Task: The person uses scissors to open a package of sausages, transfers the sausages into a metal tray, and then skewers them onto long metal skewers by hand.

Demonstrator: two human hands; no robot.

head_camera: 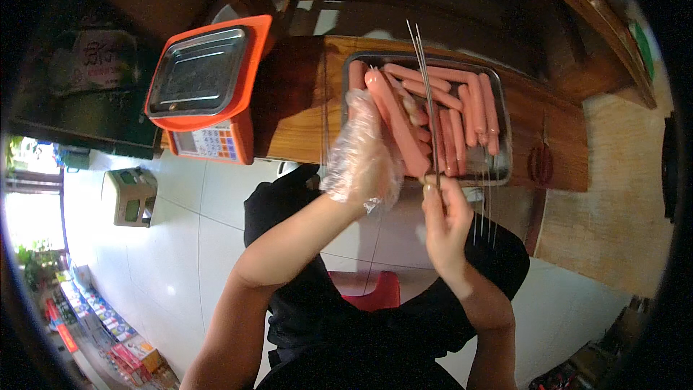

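A metal tray (509, 119) of pink sausages lies on the wooden bench. My left hand (364, 157), in a clear plastic glove, holds a thick sausage (398, 124) slanting over the tray's left part. Bare, my right hand (445, 200) is at the tray's near edge, closed around thin metal skewers (426, 81) that point away over the tray. The near end of the thick sausage is beside the right fingertips; whether a skewer is in it cannot be told. More sausages (476, 103) lie at the tray's right. Several thin skewers (483, 211) stick out past its near rim.
An orange weighing scale (208, 81) with a steel pan stands left of the tray. Red-handled scissors (540, 165) lie on the wooden bench (568, 141) to the right. Below are my knees, a red stool (379, 292) and a tiled floor. A pale plastic stool (130, 195) stands farther left.
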